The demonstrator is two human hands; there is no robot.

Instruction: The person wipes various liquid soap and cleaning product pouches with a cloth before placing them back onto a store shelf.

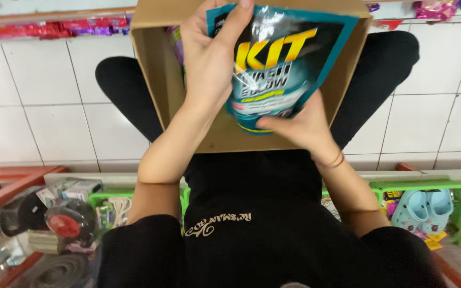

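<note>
I hold a glossy teal and black refill pouch (281,61) with yellow lettering over an open brown cardboard box (158,80) that rests on my lap. My left hand (209,61) grips the pouch's far left edge, thumb across its front. My right hand (302,125) pinches its near lower corner from beneath. The pouch is tilted and covers most of the box's inside. A bit of another packet (176,45) shows in the box behind my left hand.
White floor tiles (44,106) lie on both sides of my black-trousered legs. A green rack (428,186) holds light blue sandals (422,209) at lower right. Small goods and a round black item (68,221) sit lower left. Colourful packets (54,28) line the far edge.
</note>
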